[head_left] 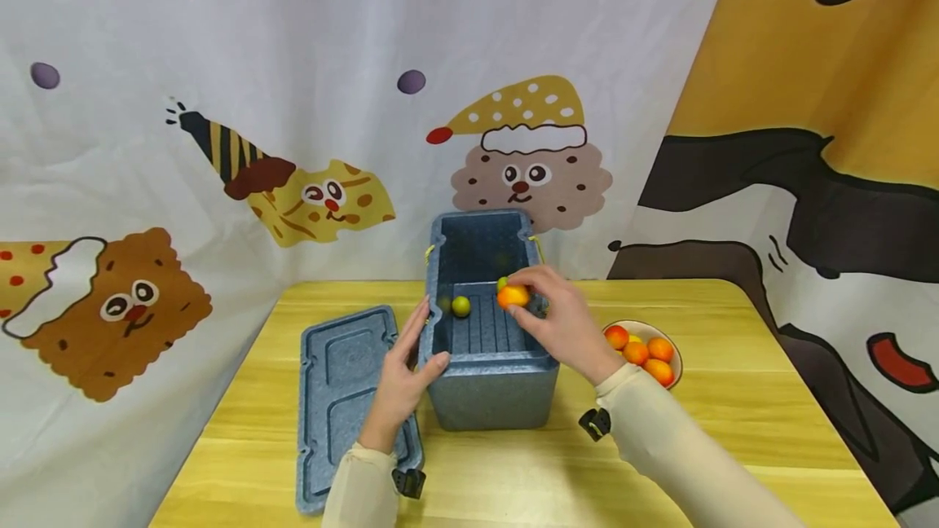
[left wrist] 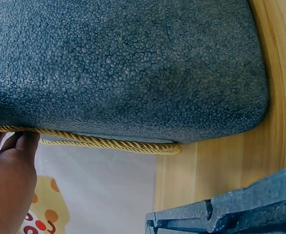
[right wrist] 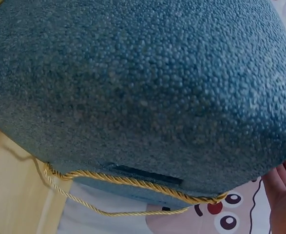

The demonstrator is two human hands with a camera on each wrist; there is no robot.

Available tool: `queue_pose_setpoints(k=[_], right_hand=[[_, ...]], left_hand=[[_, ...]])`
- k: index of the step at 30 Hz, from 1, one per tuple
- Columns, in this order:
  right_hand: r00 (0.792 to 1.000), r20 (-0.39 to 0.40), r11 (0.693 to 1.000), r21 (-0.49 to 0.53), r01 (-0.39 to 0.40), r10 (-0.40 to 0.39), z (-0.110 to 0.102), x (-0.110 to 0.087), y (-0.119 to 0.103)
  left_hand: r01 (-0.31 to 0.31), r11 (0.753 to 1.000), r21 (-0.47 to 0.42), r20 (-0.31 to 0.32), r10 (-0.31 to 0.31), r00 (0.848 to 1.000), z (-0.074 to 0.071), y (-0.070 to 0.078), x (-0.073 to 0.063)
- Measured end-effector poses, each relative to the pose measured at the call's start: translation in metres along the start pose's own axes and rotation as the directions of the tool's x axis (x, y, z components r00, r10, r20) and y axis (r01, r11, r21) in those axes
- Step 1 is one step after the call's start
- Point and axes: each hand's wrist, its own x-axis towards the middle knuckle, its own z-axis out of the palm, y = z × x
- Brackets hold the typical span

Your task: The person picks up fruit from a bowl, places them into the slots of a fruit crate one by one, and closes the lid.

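A blue-grey foam box stands uncovered on the table. My right hand is over its inside, pinching a small orange-yellow fruit between thumb and fingers. A bit of green shows just behind that fruit; whether it is also held, I cannot tell. On the box's ribbed floor, towards the left wall, lies a small green fruit. My left hand rests on the left side and near corner of the rim, fingers extended. In the left wrist view its fingertips are beside the yellow rope.
Left of the box lies its blue-grey lid, partly under my left forearm. A bowl with several orange fruits stands to the right. A patterned curtain hangs behind the wooden table.
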Motion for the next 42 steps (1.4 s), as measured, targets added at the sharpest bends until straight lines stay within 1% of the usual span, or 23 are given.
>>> queue_pose_setpoints(k=[9, 16, 23, 28, 36, 42], right_hand=[[0.997, 0.072, 0.999, -0.037, -0.026, 0.028, 0.01, 0.003, -0.002], [0.992, 0.103, 0.995, -0.068, -0.068, 0.075, 0.014, 0.003, 0.001], [0.991, 0.122, 0.992, -0.117, -0.038, 0.052, 0.018, 0.006, 0.001], [0.991, 0.129, 0.991, -0.127, -0.029, 0.046, 0.02, 0.007, 0.0], [0.989, 0.148, 0.984, -0.173, 0.034, -0.008, 0.021, 0.009, -0.001], [0.988, 0.157, 0.975, -0.219, 0.042, -0.008, 0.02, 0.007, -0.003]], left_hand=[[0.007, 1.0, 0.01, -0.014, -0.007, 1.0, 0.001, 0.0, -0.001], [0.004, 1.0, 0.011, 0.003, -0.004, 1.0, 0.0, -0.002, 0.001], [-0.003, 1.0, 0.013, -0.008, 0.003, 1.0, 0.001, -0.002, 0.001], [-0.005, 1.0, 0.013, -0.013, 0.005, 1.0, 0.001, -0.002, 0.001], [-0.004, 1.0, 0.01, -0.018, 0.004, 1.0, 0.001, -0.001, 0.001], [-0.005, 1.0, 0.018, -0.016, 0.005, 1.0, 0.002, -0.001, 0.001]])
